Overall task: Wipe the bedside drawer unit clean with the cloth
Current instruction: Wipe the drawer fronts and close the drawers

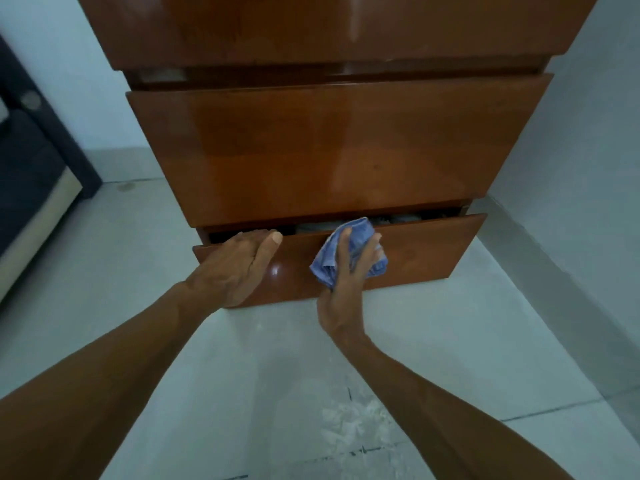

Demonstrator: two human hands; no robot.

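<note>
My right hand (346,285) is clamped around the crumpled blue cloth (360,244), fingers curled over it, pressing it against the front of the bottom drawer (433,251) of the glossy brown drawer unit (329,150), which rises just above both hands. My left hand (239,265), just left of the cloth, lies flat with fingers stretched out along the top edge of that same drawer, holding nothing. The drawer stands slightly pulled out, and the pale tiled floor (277,375) lies below my wrists
</note>
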